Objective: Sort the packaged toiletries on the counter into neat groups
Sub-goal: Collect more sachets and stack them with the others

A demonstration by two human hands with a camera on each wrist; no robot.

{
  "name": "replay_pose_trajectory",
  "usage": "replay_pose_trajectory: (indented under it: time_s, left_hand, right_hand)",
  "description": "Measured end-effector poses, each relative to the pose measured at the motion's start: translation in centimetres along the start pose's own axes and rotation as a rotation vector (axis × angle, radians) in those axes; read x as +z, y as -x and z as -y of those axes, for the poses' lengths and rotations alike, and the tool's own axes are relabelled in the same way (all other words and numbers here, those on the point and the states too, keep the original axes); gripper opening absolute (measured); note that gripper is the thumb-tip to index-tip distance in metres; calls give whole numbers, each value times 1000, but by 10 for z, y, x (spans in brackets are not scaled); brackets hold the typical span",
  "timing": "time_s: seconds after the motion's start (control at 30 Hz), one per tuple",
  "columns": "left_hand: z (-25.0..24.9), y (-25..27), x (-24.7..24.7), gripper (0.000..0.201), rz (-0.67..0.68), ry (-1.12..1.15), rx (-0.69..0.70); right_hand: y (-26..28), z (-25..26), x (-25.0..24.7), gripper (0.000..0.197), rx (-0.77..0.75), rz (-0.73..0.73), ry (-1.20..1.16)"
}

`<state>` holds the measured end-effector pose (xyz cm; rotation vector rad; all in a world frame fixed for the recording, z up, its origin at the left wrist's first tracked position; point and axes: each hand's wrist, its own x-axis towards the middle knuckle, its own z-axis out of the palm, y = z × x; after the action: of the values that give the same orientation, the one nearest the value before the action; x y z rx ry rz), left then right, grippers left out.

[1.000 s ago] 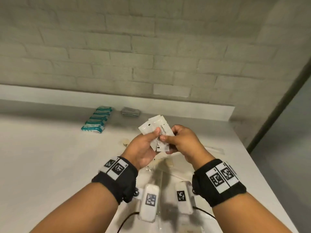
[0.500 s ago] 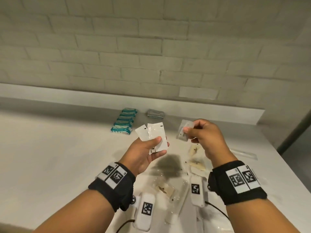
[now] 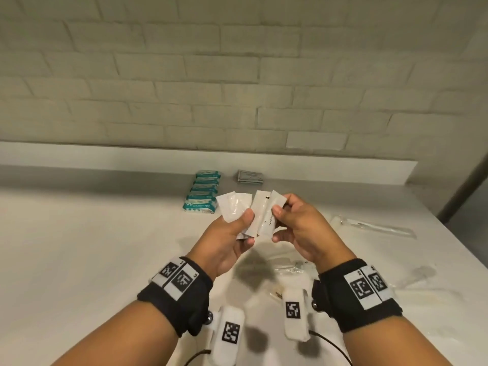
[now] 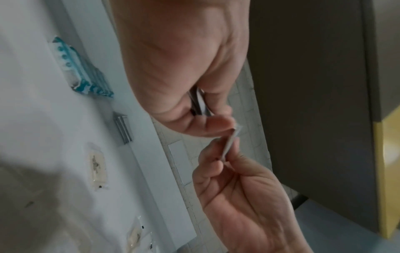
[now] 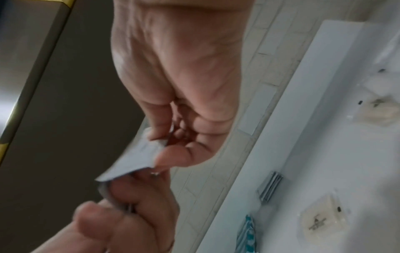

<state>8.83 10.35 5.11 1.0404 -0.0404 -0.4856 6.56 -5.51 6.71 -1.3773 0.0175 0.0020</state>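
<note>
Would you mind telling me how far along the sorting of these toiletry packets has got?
Partly done. A row of teal packs and a grey stack already sit grouped by the backsplash. The left hand holds a fan of white sachets while the right hand pinches another sachet beside it. Clear packets remain loose on the counter.

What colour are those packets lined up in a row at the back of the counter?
The row of packets is teal and white, clearest in the head view.

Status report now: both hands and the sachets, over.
Left hand holds fanned white sachets. Right hand pinches one sachet against them. Nothing in the way.
</note>
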Motion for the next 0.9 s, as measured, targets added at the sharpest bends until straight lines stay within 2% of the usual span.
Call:
replay_pose_trajectory:
  time_s: [0.07,0.13,0.17,0.23,0.3,0.4,0.53,0.6,0.7,0.73,0.8,0.9]
  left_hand:
    - [-1,1,-4,36,26,-31,-89]
    - [-2,1,-9,41,56,-48,-159]
    - [-3,1,-12,39,65,-56,-187]
    - [-6,2,-14,29,65,-109,-216]
    - [-10,1,-14,28,47,-159,-195]
    - [-15,-4,-14,34,42,-140,-101]
    - [-18,-5,-10,26,101,-178,-20]
    - [-17,-9,-9,27,69,-185,4]
    - [-15,-15,-11,26,47,-175,18]
    - [-15,-17,-12,25,44,-178,21]
    - [-14,-18,-13,23,39,-199,29]
    - [-12,-20,-14,23,6,-288,24]
  right_hand:
    - [3,-4,9,25,-59,64,-40]
    - [3,-5,14,40,-93,108,-1]
    - [3,-5,17,40,-98,117,34]
    - [3,-1,18,25,-104,104,135]
    - [0,4,15,14,-93,52,257]
    - [-6,11,7,10,-50,-50,343]
    - [-17,11,-2,9,-50,-152,320]
    - [-24,8,-8,16,-79,-229,272]
    - [-30,10,-20,3,-105,-360,252]
    - [-30,12,-25,8,-99,-393,263]
    - [-29,16,-33,15,-110,-408,270]
    - [-25,25,-36,20,-236,-374,448]
